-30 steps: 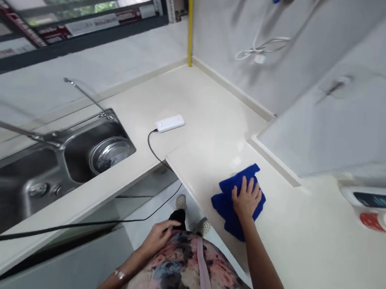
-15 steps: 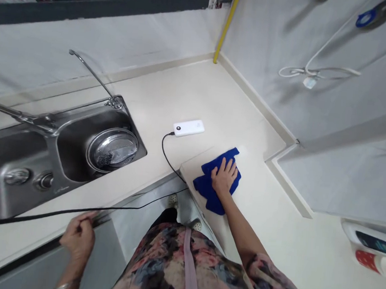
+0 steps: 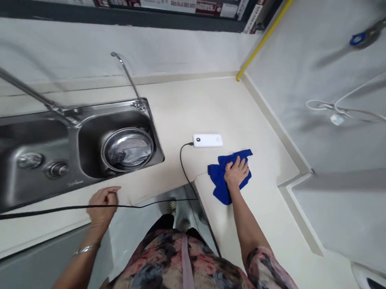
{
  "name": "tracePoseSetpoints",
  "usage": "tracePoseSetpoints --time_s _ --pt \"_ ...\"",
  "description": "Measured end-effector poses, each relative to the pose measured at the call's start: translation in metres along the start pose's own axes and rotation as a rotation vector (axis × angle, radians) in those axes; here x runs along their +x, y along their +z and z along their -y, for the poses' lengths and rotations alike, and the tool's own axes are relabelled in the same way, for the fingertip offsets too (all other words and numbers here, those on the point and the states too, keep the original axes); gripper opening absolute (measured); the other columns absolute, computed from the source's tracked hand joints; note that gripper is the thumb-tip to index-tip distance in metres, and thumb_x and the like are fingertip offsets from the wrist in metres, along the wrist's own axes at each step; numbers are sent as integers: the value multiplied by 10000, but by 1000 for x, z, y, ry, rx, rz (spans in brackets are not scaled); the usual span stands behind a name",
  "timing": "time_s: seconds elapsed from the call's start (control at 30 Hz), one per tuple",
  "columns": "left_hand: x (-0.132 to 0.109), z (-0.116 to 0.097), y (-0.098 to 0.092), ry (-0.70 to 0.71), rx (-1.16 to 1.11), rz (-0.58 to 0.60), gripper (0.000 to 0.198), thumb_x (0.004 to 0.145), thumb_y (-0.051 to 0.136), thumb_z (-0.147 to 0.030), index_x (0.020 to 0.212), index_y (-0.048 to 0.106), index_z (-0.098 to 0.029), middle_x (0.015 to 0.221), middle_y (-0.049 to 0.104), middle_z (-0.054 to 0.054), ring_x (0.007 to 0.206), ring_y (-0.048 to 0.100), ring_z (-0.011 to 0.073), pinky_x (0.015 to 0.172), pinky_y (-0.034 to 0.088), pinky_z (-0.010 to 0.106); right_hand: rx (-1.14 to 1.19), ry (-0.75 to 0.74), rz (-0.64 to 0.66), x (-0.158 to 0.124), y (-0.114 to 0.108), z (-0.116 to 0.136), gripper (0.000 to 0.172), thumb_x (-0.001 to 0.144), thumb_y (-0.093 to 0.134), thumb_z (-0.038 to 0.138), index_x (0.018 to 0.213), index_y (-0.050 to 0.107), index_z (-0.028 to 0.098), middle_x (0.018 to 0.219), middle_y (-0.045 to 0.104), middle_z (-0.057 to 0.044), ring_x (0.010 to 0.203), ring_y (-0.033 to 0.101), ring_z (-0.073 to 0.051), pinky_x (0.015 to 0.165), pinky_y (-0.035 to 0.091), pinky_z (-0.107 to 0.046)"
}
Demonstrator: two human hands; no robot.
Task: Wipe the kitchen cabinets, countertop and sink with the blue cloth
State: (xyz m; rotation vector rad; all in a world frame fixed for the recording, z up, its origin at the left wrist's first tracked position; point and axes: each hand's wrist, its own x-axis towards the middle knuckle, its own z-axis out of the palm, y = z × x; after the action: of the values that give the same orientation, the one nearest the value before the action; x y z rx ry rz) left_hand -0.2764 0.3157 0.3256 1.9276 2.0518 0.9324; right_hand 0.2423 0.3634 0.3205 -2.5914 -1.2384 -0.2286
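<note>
My right hand [image 3: 237,171] lies flat with fingers spread on a blue cloth [image 3: 222,182], pressing it onto the cream countertop [image 3: 216,106] near the inner corner of the L-shaped counter. A white power bank [image 3: 207,140] sits just beyond the cloth, with a black cable [image 3: 57,208] running from it over the counter's edge. My left hand [image 3: 102,205] rests at the front edge of the counter by the sink, fingers curled around that cable.
A steel double sink [image 3: 65,148] with a round strainer bowl [image 3: 128,148] and two taps lies at the left. A yellow pipe [image 3: 264,36] runs up the corner. White wall panels and a hanging white cord [image 3: 336,113] stand at the right.
My right hand has slid the blue cloth along the counter toward the power bank. My left hand has risen from my waist to the counter's front edge and closed on the black cable.
</note>
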Motion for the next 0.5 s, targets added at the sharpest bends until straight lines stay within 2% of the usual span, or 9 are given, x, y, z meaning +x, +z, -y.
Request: tracePoseSetpoints --time_s 0.17,0.23,0.33,0.4,0.5 --pt "-4 -4 4 -64 72 -37 325 889 445 -195 868 769 -196 909 761 73 816 645 218 815 489 342 76 -212 -58 -27 -7 -13 569 1008 342 343 1430 604 68 1514 567 -213 1431 472 -354 1172 346 -541" --pt "-6 -7 5 -91 94 -63 329 895 442 -189 868 770 -196 911 760 76 830 640 219 831 478 339 128 -297 -66 -40 -13 -16 515 1003 365 346 1323 675 88 1420 640 -203 1324 561 -338 1099 415 -501" --pt "-8 -14 5 -117 111 -92 323 888 445 -175 860 767 -197 905 756 77 859 641 220 843 474 331 220 -382 -40 -56 -20 -21 474 995 386 390 1155 733 111 1182 733 -204 1066 663 -315 930 487 -446" --pt "-9 -19 4 -130 119 -99 310 878 457 -166 844 763 -204 896 754 72 863 644 217 836 474 322 318 -330 -30 -61 -25 -24 500 986 377 458 1067 730 114 964 739 -189 865 669 -286 794 499 -407" --pt "-9 -22 4 -154 128 -98 293 875 479 -157 825 762 -213 895 754 66 854 647 211 817 472 315 566 -117 13 -59 -43 -21 501 948 404 584 883 681 172 694 629 -66 637 565 -216 621 448 -337"
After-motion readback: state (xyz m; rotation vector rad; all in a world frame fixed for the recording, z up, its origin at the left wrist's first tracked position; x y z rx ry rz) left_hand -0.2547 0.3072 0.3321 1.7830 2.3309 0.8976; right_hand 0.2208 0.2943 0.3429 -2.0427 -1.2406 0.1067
